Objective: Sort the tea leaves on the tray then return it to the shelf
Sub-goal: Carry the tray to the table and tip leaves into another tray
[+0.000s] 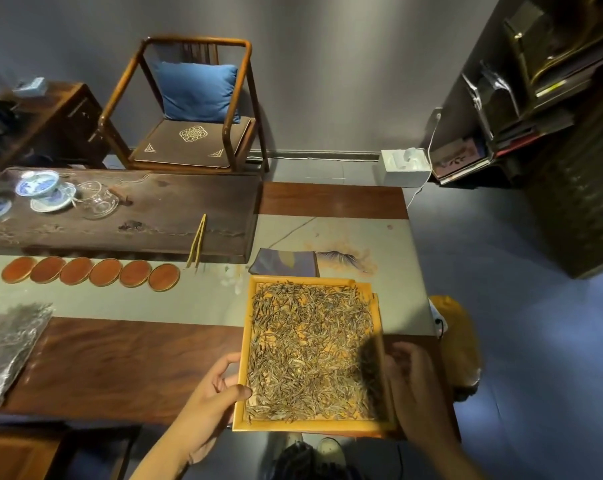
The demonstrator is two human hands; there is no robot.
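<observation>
A yellow wooden tray (310, 427) lies on the table near its front right corner, filled edge to edge with thin dry brown tea leaves (310, 348). My left hand (210, 400) grips the tray's left rim, thumb hooked over the edge near the front. My right hand (414, 382) is wrapped around the right rim, in shadow and slightly blurred. A dark shelf unit (542, 98) stacked with books and papers stands at the far right against the wall.
Bamboo tongs (197, 245) lean on the dark tea board (154, 216). Several round red coasters (90, 271) line up to the left. A folded blue cloth (284, 261) lies behind the tray. A foil bag (5, 344) sits at left. A chair (192, 109) stands behind.
</observation>
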